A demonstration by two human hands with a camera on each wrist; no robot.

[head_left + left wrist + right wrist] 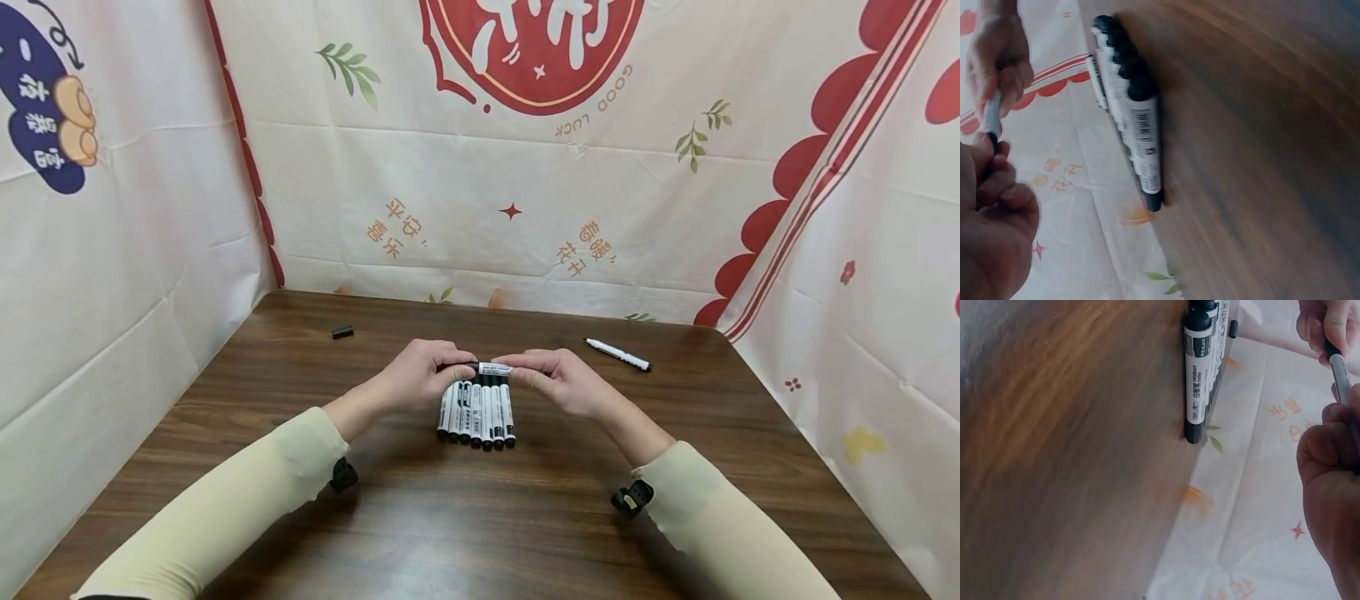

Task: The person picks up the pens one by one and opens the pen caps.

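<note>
Both hands hold one white whiteboard marker (pixel 495 368) sideways above the far end of a row of markers. My left hand (pixel 425 375) pinches its black end, and my right hand (pixel 558 379) pinches the white barrel's other end. Just below lie several white markers (pixel 476 414) with black ends, side by side on the table. In the left wrist view the row of markers (pixel 1145 137) is seen end-on, apart from the hands. The right wrist view shows the held marker (pixel 1340 378) between both hands; its right end is hidden by the fingers.
A loose black cap (pixel 342 332) lies at the back left of the brown wooden table (pixel 420 517). At the back right lies another white marker (pixel 618 355), its dark tip showing. Printed white cloth (pixel 465 167) hangs behind the table and at both sides.
</note>
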